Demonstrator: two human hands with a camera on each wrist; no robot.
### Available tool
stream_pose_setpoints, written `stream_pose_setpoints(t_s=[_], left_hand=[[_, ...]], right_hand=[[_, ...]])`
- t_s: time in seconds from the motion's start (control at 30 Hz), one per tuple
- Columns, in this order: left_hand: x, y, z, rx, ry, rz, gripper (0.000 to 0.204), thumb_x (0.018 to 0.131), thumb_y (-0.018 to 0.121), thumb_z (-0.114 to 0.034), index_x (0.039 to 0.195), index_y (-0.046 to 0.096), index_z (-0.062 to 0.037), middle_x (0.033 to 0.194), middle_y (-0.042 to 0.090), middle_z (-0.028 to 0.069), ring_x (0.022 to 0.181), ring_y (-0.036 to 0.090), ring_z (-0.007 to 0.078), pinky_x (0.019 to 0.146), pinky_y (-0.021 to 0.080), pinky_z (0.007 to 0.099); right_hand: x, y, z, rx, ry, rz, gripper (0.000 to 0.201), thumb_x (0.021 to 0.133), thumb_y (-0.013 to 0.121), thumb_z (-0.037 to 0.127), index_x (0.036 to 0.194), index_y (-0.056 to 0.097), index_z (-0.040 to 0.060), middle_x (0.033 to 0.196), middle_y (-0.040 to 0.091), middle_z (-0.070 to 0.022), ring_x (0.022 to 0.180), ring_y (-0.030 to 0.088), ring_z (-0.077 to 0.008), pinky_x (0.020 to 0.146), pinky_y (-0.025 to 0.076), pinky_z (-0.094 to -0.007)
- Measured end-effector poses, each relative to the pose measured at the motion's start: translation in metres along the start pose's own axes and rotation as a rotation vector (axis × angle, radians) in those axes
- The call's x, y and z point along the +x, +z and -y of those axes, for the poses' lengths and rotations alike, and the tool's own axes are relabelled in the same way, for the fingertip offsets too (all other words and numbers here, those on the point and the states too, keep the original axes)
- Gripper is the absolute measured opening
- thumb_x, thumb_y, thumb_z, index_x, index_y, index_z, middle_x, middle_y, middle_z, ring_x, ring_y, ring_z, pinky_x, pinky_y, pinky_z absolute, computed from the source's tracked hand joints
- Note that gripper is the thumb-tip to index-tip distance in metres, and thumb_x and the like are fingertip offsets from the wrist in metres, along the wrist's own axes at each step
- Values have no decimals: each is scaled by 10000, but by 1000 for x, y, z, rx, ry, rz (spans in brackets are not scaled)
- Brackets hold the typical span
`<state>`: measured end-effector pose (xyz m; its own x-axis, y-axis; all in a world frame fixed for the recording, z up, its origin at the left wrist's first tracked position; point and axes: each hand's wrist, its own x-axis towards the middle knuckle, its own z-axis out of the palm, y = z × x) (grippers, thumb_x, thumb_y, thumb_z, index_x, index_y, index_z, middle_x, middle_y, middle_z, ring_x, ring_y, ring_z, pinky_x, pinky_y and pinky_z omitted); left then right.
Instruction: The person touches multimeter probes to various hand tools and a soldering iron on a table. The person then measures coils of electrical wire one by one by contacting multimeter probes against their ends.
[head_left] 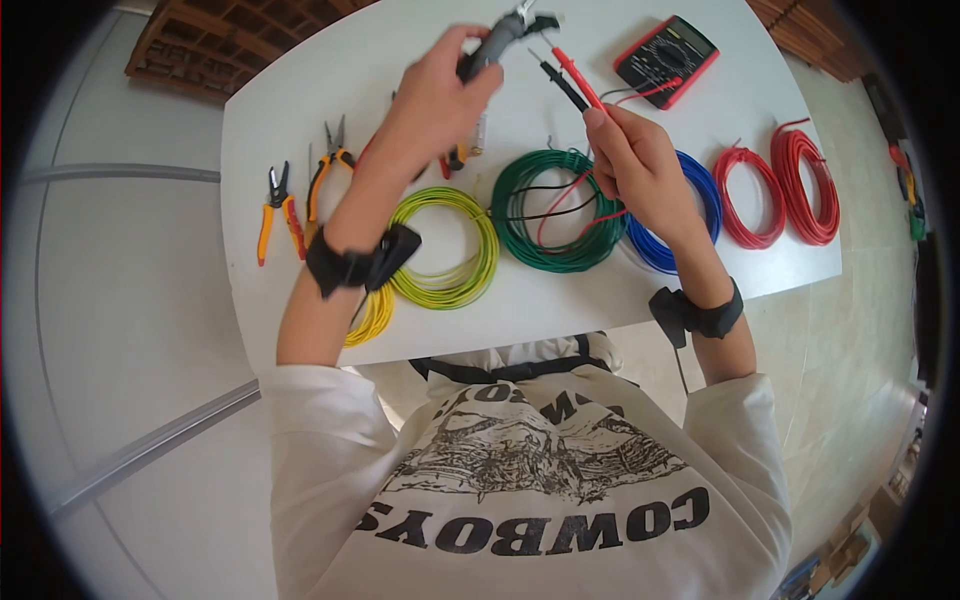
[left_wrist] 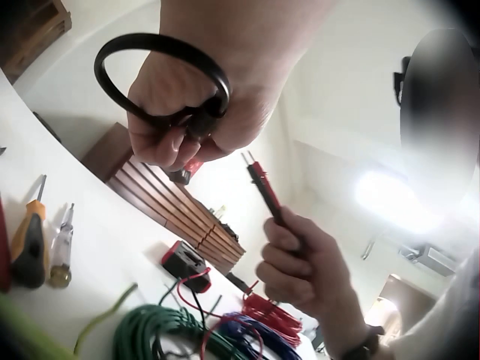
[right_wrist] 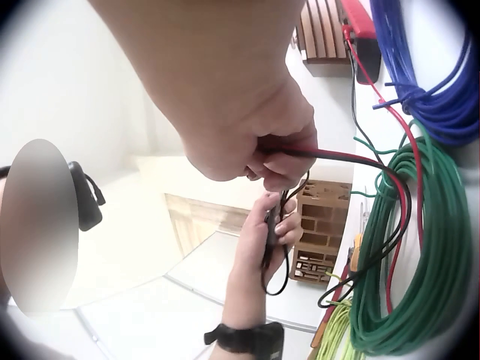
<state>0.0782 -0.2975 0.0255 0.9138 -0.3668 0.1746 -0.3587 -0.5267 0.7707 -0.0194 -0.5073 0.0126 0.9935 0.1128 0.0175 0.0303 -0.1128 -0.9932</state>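
Observation:
My left hand (head_left: 440, 100) grips a dark grey tool (head_left: 490, 52) with a bright metal piece at its far end. A black loop (left_wrist: 161, 37) hangs from it in the left wrist view; the tool's exact kind cannot be told. Held together in my right hand (head_left: 645, 165) are the multimeter's red probe (head_left: 575, 75) and black probe (head_left: 562, 85), their metal tips pointing toward the grey tool. The red and black leads (right_wrist: 352, 156) trail from this hand over the green wire coil (head_left: 510, 235). Beyond it lies the red-and-black multimeter (head_left: 665, 60).
Along the white table (head_left: 330, 335) lie a yellow coil (head_left: 372, 322), a yellow-green coil (head_left: 485, 280), a blue coil (head_left: 712, 195) and two red coils (head_left: 728, 235). Wire strippers (head_left: 280, 205), orange-handled pliers (head_left: 325, 165) and screwdrivers (left_wrist: 31, 236) sit at the left. Cabinets (head_left: 130, 250) stand beside the table.

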Motion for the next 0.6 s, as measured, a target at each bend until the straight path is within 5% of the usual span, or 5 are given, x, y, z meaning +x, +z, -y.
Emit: stream_pose_setpoints(t_s=[0.07, 0.17, 0.23, 0.4, 0.6], left_hand=[[-30, -9, -3, -35, -77, 25, 366, 893, 611, -166, 1239, 531, -80, 811, 589, 25, 639, 534, 87, 592, 443, 237], [-63, -12, 1, -180, -94, 28, 411, 861, 608, -240, 1225, 524, -69, 840, 646, 144, 663, 622, 237, 631, 490, 337], [-76, -14, -2, -147, -138, 29, 362, 889, 608, -156, 1232, 535, -67, 887, 629, 53, 724, 595, 109, 673, 469, 246], [-92, -18, 4, -165, 16, -61, 366, 875, 608, -180, 1199, 524, -31, 856, 653, 160, 702, 638, 236, 660, 505, 327], [-102, -27, 4, -199, -32, -27, 353, 866, 631, -159, 1198, 555, -66, 917, 630, 99, 821, 590, 153, 735, 481, 272]], right_hand=[[3, 8, 3, -341, -103, -24, 387, 999, 477, 282, 783, 529, -34, 524, 402, -113, 449, 365, -203, 467, 331, -380], [2, 24, 9, -471, -113, -20, 374, 997, 489, 274, 785, 537, -31, 512, 390, -140, 449, 347, -244, 465, 323, -383], [3, 30, 6, -490, -154, -20, 362, 993, 502, 260, 775, 535, -27, 503, 404, -155, 439, 356, -278, 460, 319, -396], [2, 39, 6, -685, -238, -94, 338, 978, 529, 231, 756, 517, -24, 503, 435, -170, 431, 395, -330, 454, 319, -413], [5, 43, 5, -561, -151, -17, 400, 991, 486, 263, 699, 460, -9, 485, 382, -116, 406, 350, -225, 441, 309, -362]])
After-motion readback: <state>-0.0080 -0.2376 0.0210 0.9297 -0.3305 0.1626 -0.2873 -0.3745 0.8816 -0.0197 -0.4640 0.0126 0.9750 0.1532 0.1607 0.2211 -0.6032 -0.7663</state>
